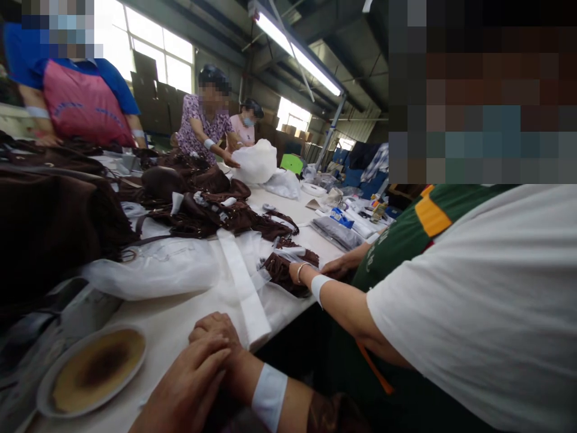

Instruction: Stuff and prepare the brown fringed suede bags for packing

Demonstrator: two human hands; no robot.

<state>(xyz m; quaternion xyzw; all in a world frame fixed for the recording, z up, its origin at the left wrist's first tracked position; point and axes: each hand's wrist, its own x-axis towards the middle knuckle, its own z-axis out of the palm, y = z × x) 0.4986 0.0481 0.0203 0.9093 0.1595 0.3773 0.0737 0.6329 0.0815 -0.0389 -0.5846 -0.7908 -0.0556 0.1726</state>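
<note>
My left hand [192, 379] lies across the back of my right hand [215, 329], its fingers stretched out over it and holding nothing. Beneath it, the right hand rests at the table edge with its fingers loosely curled; no object shows in them. A pale band [269, 394] circles my right wrist. Close to the left hand stands a round white dish [143, 355] with a yellowish pad, dark in the middle. Just beyond the right hand runs a flat white strip [246, 288], beside a clear plastic bag [157, 270].
Dark brown fringed bags [54, 210] are heaped on the white table [180, 313]. At right, a co-worker in a green apron [392, 240] handles a brown fringed item [283, 270] in plastic. Across the table, another person holds a white plastic bag [255, 161]; two more people stand there.
</note>
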